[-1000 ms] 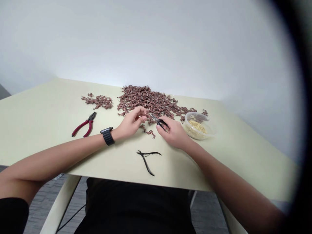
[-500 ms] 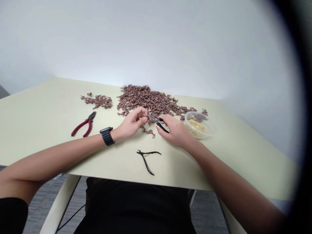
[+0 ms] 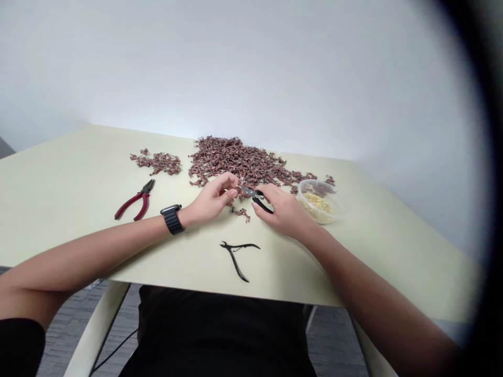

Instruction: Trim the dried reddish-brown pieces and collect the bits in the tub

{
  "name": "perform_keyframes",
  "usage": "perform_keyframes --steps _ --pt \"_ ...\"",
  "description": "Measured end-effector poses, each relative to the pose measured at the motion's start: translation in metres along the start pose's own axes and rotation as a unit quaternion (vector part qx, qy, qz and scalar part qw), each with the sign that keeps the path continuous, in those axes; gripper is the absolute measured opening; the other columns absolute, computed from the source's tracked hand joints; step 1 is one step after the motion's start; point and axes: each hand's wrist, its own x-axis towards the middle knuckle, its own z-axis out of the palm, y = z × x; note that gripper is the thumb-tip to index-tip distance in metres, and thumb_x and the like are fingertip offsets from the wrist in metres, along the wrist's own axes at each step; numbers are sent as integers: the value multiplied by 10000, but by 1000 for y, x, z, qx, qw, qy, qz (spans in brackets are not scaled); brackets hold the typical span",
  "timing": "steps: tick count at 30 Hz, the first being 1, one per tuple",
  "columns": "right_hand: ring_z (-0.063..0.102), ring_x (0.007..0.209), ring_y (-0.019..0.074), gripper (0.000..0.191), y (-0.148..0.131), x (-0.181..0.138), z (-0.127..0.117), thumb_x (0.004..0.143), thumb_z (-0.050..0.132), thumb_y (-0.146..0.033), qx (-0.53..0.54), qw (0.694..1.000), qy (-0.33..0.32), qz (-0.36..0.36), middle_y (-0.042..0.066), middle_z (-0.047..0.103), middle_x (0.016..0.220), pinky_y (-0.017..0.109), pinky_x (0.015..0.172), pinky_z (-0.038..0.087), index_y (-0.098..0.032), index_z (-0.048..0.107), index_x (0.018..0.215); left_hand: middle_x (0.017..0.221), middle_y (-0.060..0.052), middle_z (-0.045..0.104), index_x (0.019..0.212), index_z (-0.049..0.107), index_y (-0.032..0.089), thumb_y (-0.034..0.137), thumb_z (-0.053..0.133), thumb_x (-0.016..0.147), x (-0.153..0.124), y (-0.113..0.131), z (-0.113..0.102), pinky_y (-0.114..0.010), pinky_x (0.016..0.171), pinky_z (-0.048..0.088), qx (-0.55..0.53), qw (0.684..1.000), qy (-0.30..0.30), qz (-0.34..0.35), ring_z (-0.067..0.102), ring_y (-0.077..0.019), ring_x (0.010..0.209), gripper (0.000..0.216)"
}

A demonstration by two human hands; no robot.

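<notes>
My left hand (image 3: 212, 199), with a black watch on the wrist, pinches a small reddish-brown piece at its fingertips in front of a big pile of such pieces (image 3: 239, 159). My right hand (image 3: 281, 212) is closed round small black-handled pliers (image 3: 253, 196), whose tips point left and meet the pinched piece. A few loose pieces (image 3: 240, 212) lie on the table just below both hands.
Black nippers (image 3: 238, 254) lie near the table's front edge. Red-handled pliers (image 3: 135, 201) lie to the left. A smaller pile of pieces (image 3: 159, 162) sits at the back left. A clear plastic tub (image 3: 320, 201) of small yellowish bits stands to the right. The pale table (image 3: 70, 183) ends at a white wall.
The pliers' tips have closed in on the piece in my left fingertips, and my right hand has shifted slightly up and left. Everything else is unchanged.
</notes>
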Motion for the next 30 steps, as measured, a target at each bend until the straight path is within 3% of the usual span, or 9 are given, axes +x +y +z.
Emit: perform_keyframes --steps 11,16,18,20,22,23,24,28,30 --pt "643 1069 292 367 -2 1 -3 1025 513 -431 5 1000 -10 4 139 676 1208 410 916 478 -197 599 1295 917 -36 579 1049 527 205 438 602 1012 0 1 0 -272 697 477 9 1000 0 8 534 -133 756 247" --pt "560 774 196 299 -14 3 -6 1026 495 -451 137 986 -61 67 52 644 918 341 719 432 -206 648 1102 1012 -65 641 1127 571 207 247 527 1028 0 1 -7 -315 783 522 187 978 40 81 610 -166 865 116" --pt "457 653 148 327 -20 3 -7 1028 471 -484 264 951 -111 118 16 568 823 300 614 385 -210 650 1034 1119 -97 667 1179 591 207 148 475 1010 2 2 -14 -360 868 533 280 948 34 148 631 -200 999 214" --pt "318 570 115 372 -24 2 -6 1031 436 -526 397 885 -169 173 -16 460 760 266 518 298 -213 638 1025 1234 -126 661 1201 605 207 87 438 989 3 3 -20 -394 929 532 337 919 12 207 616 -229 1127 296" --pt "209 546 104 407 -25 1 -6 1029 411 -559 477 827 -206 213 -39 367 732 249 475 216 -216 629 1040 1261 -133 660 1200 611 206 61 428 975 4 3 -23 -399 940 533 352 908 2 227 607 -237 1166 324" --pt "200 546 103 415 -25 1 -5 1023 418 -570 486 820 -208 221 -41 355 730 246 470 206 -215 631 1040 1235 -127 669 1192 610 204 59 432 972 4 3 -22 -388 924 536 346 912 8 220 618 -228 1130 318" --pt "227 550 104 415 -24 1 -5 1016 436 -575 472 830 -198 221 -37 372 733 245 471 224 -214 638 1038 1190 -116 678 1183 607 202 63 438 972 3 3 -20 -371 899 538 330 922 18 203 632 -214 1072 304" --pt "490 709 159 333 -16 3 -2 989 537 -512 277 944 -89 153 20 586 844 286 606 392 -215 668 1063 1010 -57 660 1132 571 203 154 495 1000 1 1 -8 -295 769 520 206 974 48 85 622 -156 854 160" --pt "544 784 184 302 -14 3 -2 1001 537 -468 202 970 -63 122 31 644 900 313 690 416 -213 666 1098 984 -50 641 1116 552 205 225 530 1015 0 0 -4 -281 739 512 140 988 45 49 608 -151 831 106"
